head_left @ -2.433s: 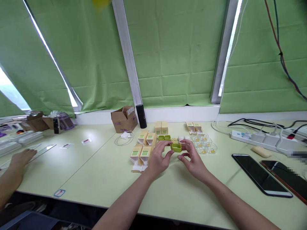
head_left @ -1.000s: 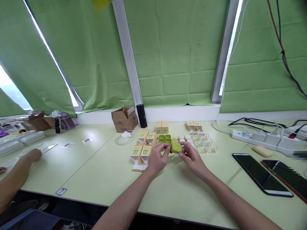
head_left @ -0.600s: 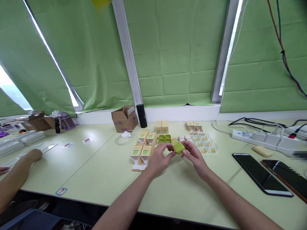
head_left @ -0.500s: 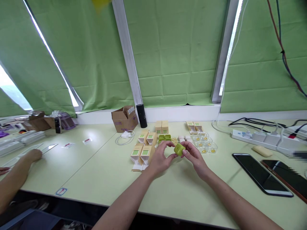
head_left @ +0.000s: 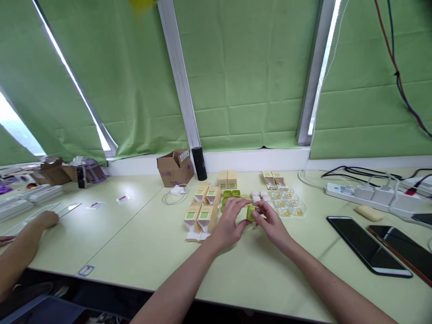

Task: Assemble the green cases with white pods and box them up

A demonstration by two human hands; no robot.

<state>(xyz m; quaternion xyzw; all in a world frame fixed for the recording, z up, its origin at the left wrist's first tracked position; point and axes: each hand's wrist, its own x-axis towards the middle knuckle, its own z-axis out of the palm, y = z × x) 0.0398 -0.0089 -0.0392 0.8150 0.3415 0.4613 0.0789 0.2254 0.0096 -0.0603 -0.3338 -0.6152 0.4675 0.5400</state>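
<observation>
A small, glossy green cube-shaped piece (head_left: 250, 213) is held above the table between both hands. My left hand (head_left: 229, 223) pinches it from the left with thumb and fingers. On the other side, my right hand (head_left: 272, 225) grips its right edge, fingertips bent over it. Behind my left hand sit several green square cups (head_left: 231, 193), partly covered by the fingers. Small white blocks (head_left: 260, 197) lie just beyond my right hand, beside several clear cups with yellow centres (head_left: 286, 203). Open tan cartons with green squares (head_left: 205, 215) stand left of my left hand.
Two tan boxes (head_left: 227, 178) and another carton pair (head_left: 274, 180) stand farther back. A cardboard box (head_left: 175, 168), black cylinder (head_left: 199, 164) and white charger (head_left: 177, 190) are behind left. Phones (head_left: 368, 245) and a power strip (head_left: 367, 194) lie right. Another person's hand (head_left: 46, 220) is far left.
The green piece has been turned between my fingers and now shows a different side. My right hand has shifted slightly left, its fingers curling closer over the piece.
</observation>
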